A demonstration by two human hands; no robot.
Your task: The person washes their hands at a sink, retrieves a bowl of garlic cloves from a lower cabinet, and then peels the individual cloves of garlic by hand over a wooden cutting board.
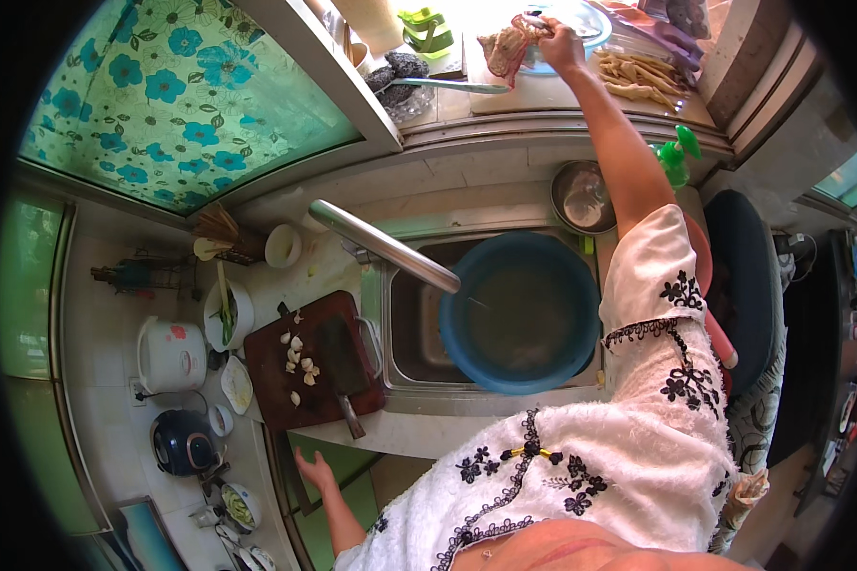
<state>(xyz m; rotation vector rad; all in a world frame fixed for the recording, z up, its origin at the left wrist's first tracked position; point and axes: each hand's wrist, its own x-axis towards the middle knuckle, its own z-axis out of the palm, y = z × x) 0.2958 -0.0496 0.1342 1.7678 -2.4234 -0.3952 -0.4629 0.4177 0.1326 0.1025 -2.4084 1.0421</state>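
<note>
My right hand (560, 46) is stretched out to the window sill, its fingers closed on a reddish mesh bag (505, 53) with pale brown contents that I cannot make out. Just behind that hand stands a light blue plastic basin (596, 28), partly hidden. Low beside the counter's front edge, my left hand (316, 469) hangs with its fingers apart and nothing in it. The nearest things to it are a brown cutting board (271, 385) and the cleaver (339, 357) lying on it. Several garlic cloves (295, 353) are scattered over the board.
A large blue basin (518, 385) of cloudy water sits in the steel sink (414, 314), under the faucet (386, 246). A metal bowl (582, 196) and green pump bottle (677, 160) stand near my right arm. Yellowish sticks (635, 78) lie on the sill. A rice cooker (175, 357) stands left.
</note>
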